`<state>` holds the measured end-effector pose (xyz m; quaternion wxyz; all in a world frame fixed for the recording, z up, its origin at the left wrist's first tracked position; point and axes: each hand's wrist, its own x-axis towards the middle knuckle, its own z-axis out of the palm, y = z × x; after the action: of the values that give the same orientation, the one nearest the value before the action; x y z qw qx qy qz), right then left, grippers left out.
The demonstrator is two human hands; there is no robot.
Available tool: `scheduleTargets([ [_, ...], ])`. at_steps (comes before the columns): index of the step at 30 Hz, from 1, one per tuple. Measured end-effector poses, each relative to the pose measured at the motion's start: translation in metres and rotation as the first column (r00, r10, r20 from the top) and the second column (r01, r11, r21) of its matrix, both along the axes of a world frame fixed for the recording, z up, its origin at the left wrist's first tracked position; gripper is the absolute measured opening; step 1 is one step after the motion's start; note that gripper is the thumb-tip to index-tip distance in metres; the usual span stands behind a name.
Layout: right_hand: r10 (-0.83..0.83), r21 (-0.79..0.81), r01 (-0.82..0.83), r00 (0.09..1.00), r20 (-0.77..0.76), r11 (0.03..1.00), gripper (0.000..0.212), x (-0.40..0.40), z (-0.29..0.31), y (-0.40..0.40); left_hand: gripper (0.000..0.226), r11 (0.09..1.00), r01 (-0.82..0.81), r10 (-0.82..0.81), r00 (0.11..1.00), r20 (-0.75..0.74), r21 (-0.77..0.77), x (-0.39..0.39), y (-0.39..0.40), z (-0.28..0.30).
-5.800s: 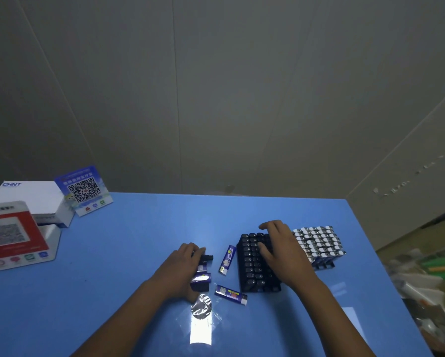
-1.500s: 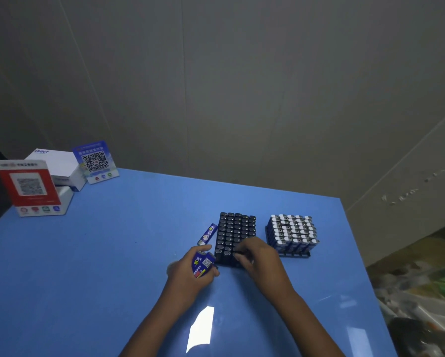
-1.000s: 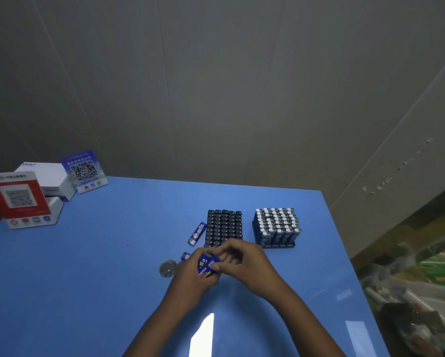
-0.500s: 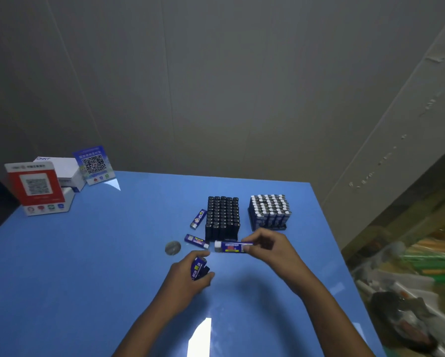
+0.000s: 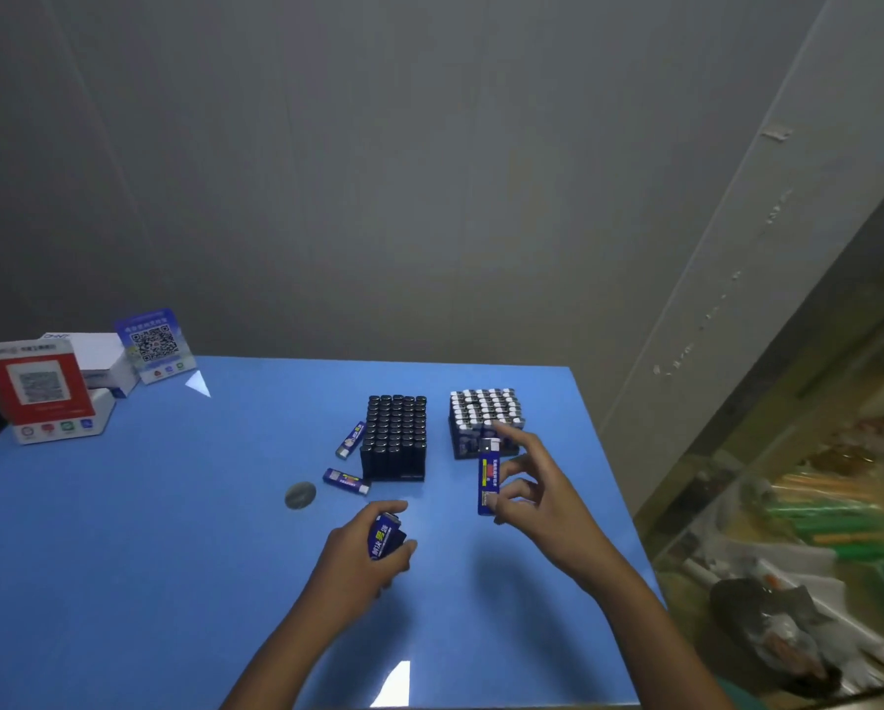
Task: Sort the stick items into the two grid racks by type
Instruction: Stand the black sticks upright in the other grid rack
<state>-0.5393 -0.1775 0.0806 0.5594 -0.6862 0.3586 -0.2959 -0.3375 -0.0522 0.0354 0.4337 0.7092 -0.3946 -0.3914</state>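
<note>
The right hand (image 5: 542, 494) is up above the smooth blue tabletop (image 5: 122, 530), fingers pinching a slim blue stick with a silver cap (image 5: 488, 479), held upright with the cap end on top and the index finger stretched out past it. That stick hangs just in front of the grid rack packed with white-and-silver-topped blue sticks (image 5: 486, 420), its cap overlapping the rack's near edge in the head view; whether it touches the rack, I cannot tell. Over on the other side, the left hand (image 5: 363, 550) is curled shut around a small bundle of blue sticks with yellow print (image 5: 384, 536), thumb pressed along the side, the hand low over the table nearer the person. Between the two hands and further back stands the grid rack filled with all-black round-topped sticks (image 5: 394, 435), well filled and sitting just left of the white-topped rack, a gap of bare blue between them. Two more blue sticks lie loose: one tilted stick (image 5: 351, 439) just beside the black rack's left wall, and one flat-lying stick (image 5: 346, 481) near the black rack's front left corner. A little left of that one sits a crumpled grey bit of clear wrapping (image 5: 300, 495). Far back at the left corner there is a red-and-white QR code stand (image 5: 40, 389), a white box (image 5: 102, 361) behind it, and a blue QR code card (image 5: 154, 343) propped upright.
</note>
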Motion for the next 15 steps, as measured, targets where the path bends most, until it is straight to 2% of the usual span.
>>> scheduleTargets([
  [4,0.036,-0.05,-0.039,0.998,-0.052,0.998,0.06,-0.025,0.002,-0.024,0.034,0.998,-0.05,0.05,0.999,-0.011,-0.027,-0.03,-0.023,0.004],
  [9,-0.032,-0.077,0.025,0.995,-0.094,0.997,0.026,-0.059,-0.001,-0.063,0.034,0.995,-0.093,0.092,0.996,-0.023,-0.043,-0.071,-0.052,0.004],
  [15,-0.022,-0.148,-0.007,0.982,-0.19,0.989,0.019,-0.071,-0.008,-0.097,0.033,0.989,-0.148,0.147,0.988,-0.034,-0.023,-0.096,-0.067,-0.001],
])
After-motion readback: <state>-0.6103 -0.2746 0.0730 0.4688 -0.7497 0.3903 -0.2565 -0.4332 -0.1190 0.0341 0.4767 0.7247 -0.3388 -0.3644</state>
